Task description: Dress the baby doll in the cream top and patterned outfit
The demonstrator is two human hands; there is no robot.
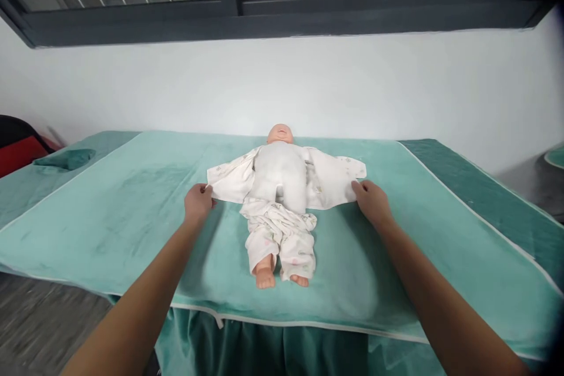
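A baby doll [281,167] lies on its back in the middle, head toward the wall and feet toward me. Its white printed baby shirt [337,179] is spread open to both sides beneath it, leaving the white cloth body bare. My left hand [199,202] pinches the shirt's left edge, and my right hand [372,202] pinches the right edge. Both edges are stretched outward. Matching white printed pants [282,229] are bunched low on the doll's legs, with both feet showing below the cuffs.
A light green cover [132,217] with white trim lies over the table. Behind it rises a white wall [282,82] under a dark-framed barred window [282,22]. A red and black item [17,147] and a small dark green cloth [66,158] are at the far left.
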